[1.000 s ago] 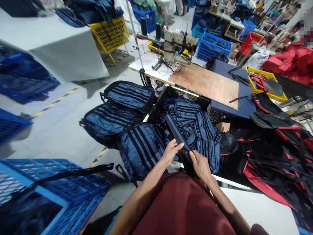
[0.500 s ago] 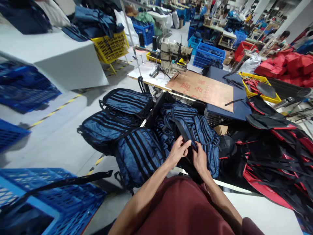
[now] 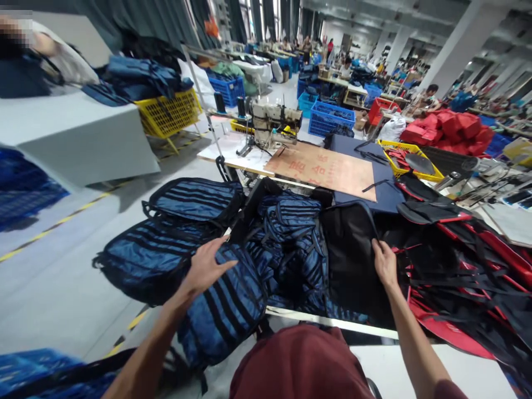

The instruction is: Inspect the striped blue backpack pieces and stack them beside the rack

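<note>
The right hand (image 3: 385, 263) alone pinches the black panel (image 3: 349, 249) by its rim, behind the bin's front edge (image 3: 332, 321), so it could sag; the left hand (image 3: 209, 266), spread, may touch a striped bag (image 3: 224, 313).

Red characters (image 3: 319, 170) on brown board (image 3: 353, 180); wording unreadable.

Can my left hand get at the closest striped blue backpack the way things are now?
Probably yes: the left hand looks open, with nothing visible in its grasp, right by the striped blue backpack, and nothing seems to block the way between them.
</note>
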Available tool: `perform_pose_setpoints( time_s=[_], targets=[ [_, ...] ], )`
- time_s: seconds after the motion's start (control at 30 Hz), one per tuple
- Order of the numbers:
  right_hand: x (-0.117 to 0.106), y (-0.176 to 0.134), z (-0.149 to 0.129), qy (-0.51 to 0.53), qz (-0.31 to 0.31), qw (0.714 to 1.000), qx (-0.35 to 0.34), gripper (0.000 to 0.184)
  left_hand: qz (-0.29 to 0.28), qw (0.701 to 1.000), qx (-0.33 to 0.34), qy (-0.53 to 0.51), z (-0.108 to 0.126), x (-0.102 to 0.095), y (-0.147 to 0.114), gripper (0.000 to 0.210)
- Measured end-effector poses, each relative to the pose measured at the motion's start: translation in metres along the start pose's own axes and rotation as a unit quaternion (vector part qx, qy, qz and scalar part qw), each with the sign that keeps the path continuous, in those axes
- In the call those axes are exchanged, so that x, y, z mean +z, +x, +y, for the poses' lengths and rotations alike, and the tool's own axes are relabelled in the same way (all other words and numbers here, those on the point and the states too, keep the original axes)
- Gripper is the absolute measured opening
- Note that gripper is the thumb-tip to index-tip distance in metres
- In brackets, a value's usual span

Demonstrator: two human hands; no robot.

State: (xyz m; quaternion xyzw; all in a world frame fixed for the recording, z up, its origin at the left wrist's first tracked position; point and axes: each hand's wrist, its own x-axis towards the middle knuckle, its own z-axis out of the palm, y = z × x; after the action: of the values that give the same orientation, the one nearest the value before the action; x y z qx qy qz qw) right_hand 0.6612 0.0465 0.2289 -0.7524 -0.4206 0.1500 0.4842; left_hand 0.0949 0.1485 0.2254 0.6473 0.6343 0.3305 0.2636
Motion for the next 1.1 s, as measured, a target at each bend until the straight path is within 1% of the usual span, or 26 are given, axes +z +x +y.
perform_pose_setpoints(
  time_s=[0.07,0.1,0.13,0.17,0.23,0.27,0.3,0.37,0.4,0.47,0.5,0.53,0.57,0.63,0.67,0.7,0.73,0.8,0.83,0.87,0.9,0.97,1.0,1.03,1.07,1.1],
  targets=[
    [0.03,-0.035,-0.016,0.039,-0.036,0.998,-0.025,0.064,-0.028,0.992,-0.019,-0.121,0.048,0.038,-0.011,0.085],
    [0.045,-0.055,-0.022,0.041,-0.048,0.997,-0.036,0.058,-0.051,0.978,-0.039,-0.2,0.073,0.057,-0.018,0.081],
    [0.059,-0.076,-0.025,0.04,-0.045,0.997,-0.055,0.051,-0.092,0.956,-0.054,-0.272,0.098,0.075,-0.025,0.078],
    [0.072,-0.098,-0.025,0.037,-0.062,0.994,-0.084,0.044,-0.128,0.928,-0.072,-0.342,0.121,0.091,-0.031,0.075],
    [0.091,-0.141,-0.019,0.036,-0.118,0.981,-0.148,0.038,-0.176,0.87,-0.109,-0.448,0.157,0.116,-0.041,0.066],
    [0.097,-0.161,-0.013,0.033,-0.153,0.972,-0.172,0.04,-0.182,0.851,-0.12,-0.477,0.17,0.124,-0.045,0.061],
    [0.101,-0.177,-0.006,0.025,-0.181,0.966,-0.182,0.043,-0.181,0.843,-0.128,-0.491,0.179,0.131,-0.048,0.055],
    [0.101,-0.198,0.004,0.01,-0.234,0.958,-0.168,0.045,-0.174,0.849,-0.132,-0.481,0.188,0.14,-0.051,0.046],
    [0.098,-0.2,0.006,0.007,-0.264,0.953,-0.151,0.044,-0.173,0.857,-0.129,-0.467,0.19,0.142,-0.053,0.042],
    [0.087,-0.189,0.003,0.031,-0.323,0.938,-0.125,0.044,-0.186,0.871,-0.11,-0.441,0.191,0.146,-0.057,0.036],
    [0.079,-0.176,-0.003,0.054,-0.335,0.933,-0.119,0.045,-0.197,0.877,-0.092,-0.428,0.192,0.148,-0.06,0.032],
    [0.071,-0.16,-0.011,0.08,-0.328,0.934,-0.119,0.047,-0.214,0.881,-0.072,-0.416,0.195,0.148,-0.064,0.029],
    [0.063,-0.142,-0.022,0.104,-0.301,0.94,-0.125,0.049,-0.239,0.881,-0.051,-0.406,0.198,0.148,-0.068,0.026],
    [0.047,-0.102,-0.051,0.127,-0.236,0.951,-0.154,0.054,-0.315,0.87,-0.008,-0.38,0.209,0.143,-0.079,0.022],
    [0.039,-0.081,-0.067,0.126,-0.224,0.95,-0.179,0.055,-0.355,0.862,0.015,-0.361,0.215,0.137,-0.085,0.022],
    [0.032,-0.062,-0.083,0.118,-0.24,0.941,-0.205,0.055,-0.388,0.857,0.039,-0.336,0.22,0.129,-0.09,0.023],
    [0.024,-0.045,-0.097,0.1,-0.276,0.927,-0.233,0.054,-0.414,0.855,0.064,-0.306,0.223,0.119,-0.095,0.023],
    [0.009,-0.016,-0.118,0.032,-0.373,0.88,-0.293,0.054,-0.438,0.863,0.11,-0.228,0.221,0.096,-0.1,0.02],
    [0.002,-0.007,-0.123,-0.007,-0.413,0.856,-0.312,0.057,-0.431,0.872,0.132,-0.188,0.216,0.084,-0.1,0.015],
    [-0.005,-0.001,-0.125,-0.044,-0.444,0.836,-0.321,0.059,-0.409,0.887,0.153,-0.15,0.208,0.073,-0.097,0.01],
    [-0.012,0.0,-0.125,-0.07,-0.47,0.821,-0.315,0.061,-0.368,0.906,0.172,-0.115,0.199,0.064,-0.094,0.007],
    [-0.02,-0.006,-0.12,-0.078,-0.522,0.806,-0.267,0.062,-0.248,0.944,0.207,-0.061,0.177,0.049,-0.083,0.011],
    [-0.022,-0.013,-0.117,-0.063,-0.549,0.799,-0.238,0.061,-0.182,0.957,0.225,-0.038,0.166,0.045,-0.077,0.014],
    [-0.022,-0.021,-0.115,-0.043,-0.568,0.794,-0.214,0.061,-0.12,0.962,0.243,-0.012,0.155,0.042,-0.071,0.015],
    [-0.02,-0.029,-0.114,-0.026,-0.575,0.793,-0.201,0.06,-0.066,0.962,0.263,0.019,0.146,0.04,-0.064,0.015],
    [-0.017,-0.035,-0.114,-0.016,-0.566,0.799,-0.203,0.059,-0.022,0.957,0.283,0.058,0.137,0.04,-0.058,0.015]
  ],
)
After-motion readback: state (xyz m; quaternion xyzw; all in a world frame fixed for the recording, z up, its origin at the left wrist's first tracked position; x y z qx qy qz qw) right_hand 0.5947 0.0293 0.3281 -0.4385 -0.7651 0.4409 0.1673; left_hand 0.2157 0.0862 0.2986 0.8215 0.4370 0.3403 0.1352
